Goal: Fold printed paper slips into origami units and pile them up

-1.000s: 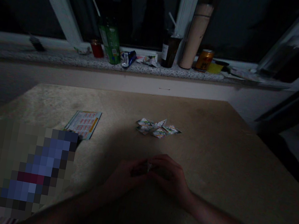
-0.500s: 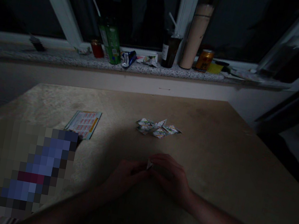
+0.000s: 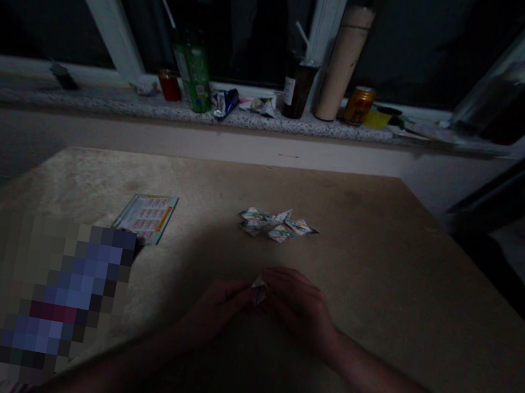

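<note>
Head view, forward-down over table (image 3: 358, 254)

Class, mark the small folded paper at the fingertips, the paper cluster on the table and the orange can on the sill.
Small folded paper (image 3: 258, 292), head view: its exposed face.
Paper cluster (image 3: 281, 232), head view: a middle piece.
Orange can (image 3: 359, 106), head view: mid-body.

"With the small folded paper (image 3: 258, 291) between the left hand (image 3: 215, 307) and the right hand (image 3: 301, 305) taken as centre, where could a hand be passed?"

"Broadly, over the tabletop (image 3: 394, 281) at two and three o'clock."

"And twelve?"

"Blocked by low paper pieces (image 3: 281, 232), spread from eleven to one; farther out, by the wall (image 3: 231, 143)."

"Between ten and eleven?"

"A lane is left, bounded by those pieces and the printed card (image 3: 148, 213) at ten."

"Elsewhere?"

"Nine is obstructed by a pixelated blue object (image 3: 82, 280); eight and four, by the forearms (image 3: 386, 386)."
</note>
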### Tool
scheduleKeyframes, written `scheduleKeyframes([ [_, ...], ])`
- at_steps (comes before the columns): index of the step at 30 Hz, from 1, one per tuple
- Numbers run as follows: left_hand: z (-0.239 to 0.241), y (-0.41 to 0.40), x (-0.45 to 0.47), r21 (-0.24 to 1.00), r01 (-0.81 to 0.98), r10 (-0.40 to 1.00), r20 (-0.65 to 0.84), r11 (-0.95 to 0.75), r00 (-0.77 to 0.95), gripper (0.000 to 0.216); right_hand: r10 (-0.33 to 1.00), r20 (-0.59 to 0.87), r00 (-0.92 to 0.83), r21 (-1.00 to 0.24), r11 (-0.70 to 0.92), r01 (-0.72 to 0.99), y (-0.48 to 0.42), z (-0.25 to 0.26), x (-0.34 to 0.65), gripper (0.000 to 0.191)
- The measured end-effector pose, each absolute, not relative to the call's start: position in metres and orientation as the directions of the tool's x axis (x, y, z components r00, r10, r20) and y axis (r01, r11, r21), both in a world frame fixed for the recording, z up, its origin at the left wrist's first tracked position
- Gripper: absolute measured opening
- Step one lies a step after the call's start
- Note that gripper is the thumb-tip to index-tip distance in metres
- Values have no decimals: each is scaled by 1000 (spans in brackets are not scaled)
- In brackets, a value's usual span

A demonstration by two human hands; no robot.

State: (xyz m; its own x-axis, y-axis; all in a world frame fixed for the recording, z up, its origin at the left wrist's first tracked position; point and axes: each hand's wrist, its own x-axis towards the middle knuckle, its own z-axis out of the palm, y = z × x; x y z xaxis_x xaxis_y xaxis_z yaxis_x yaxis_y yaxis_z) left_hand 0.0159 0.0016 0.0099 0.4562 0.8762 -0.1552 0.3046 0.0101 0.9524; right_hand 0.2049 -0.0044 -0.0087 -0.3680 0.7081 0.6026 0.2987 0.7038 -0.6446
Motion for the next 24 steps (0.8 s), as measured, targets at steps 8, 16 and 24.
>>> scheduleKeyframes([
  [8, 10, 3, 14, 954, 298, 891, -167, 38, 422, 34, 694, 599, -399, -617, 718, 322, -3, -8, 205, 33],
  [16, 0, 4, 9, 964, 219, 917, -221, 152, 332, 30, 667, 600, -442, -576, 744, 340, -3, -7, 206, 39],
  [24, 3, 6, 7, 982, 60, 813, -184, 181, 552, 41, 666, 590, -456, -555, 745, 370, -5, -12, 205, 40],
])
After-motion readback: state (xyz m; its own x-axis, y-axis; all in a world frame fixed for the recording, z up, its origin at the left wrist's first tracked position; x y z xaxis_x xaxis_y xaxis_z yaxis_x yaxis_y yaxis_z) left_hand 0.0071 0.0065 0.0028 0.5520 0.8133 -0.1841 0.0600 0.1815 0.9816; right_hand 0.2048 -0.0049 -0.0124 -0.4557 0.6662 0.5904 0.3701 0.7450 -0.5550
